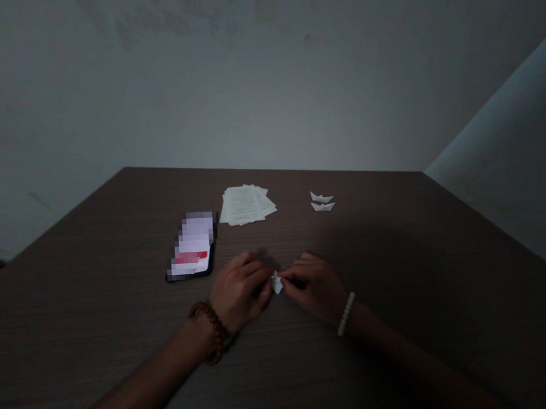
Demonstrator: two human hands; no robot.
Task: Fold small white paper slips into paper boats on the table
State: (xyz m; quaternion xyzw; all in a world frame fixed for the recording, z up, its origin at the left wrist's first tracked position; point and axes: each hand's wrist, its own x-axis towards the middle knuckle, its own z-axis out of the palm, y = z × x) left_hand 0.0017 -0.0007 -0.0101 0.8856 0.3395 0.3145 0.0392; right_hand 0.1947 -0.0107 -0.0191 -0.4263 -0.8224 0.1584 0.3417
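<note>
A small folded piece of white paper is pinched between my two hands, low over the middle of the table. My left hand grips its left side with thumb and fingertips. From the other side, the thumb and index finger of my right hand close on its right edge. Part of the paper is hidden by my fingers. Two folded paper boats lie farther back on the right, one behind the other, apart from my hands.
A fanned stack of printed paper sheets lies toward the back of the dark wooden table. Left of my left hand is a phone with its screen lit and blurred. A pale wall rises behind the table's far edge.
</note>
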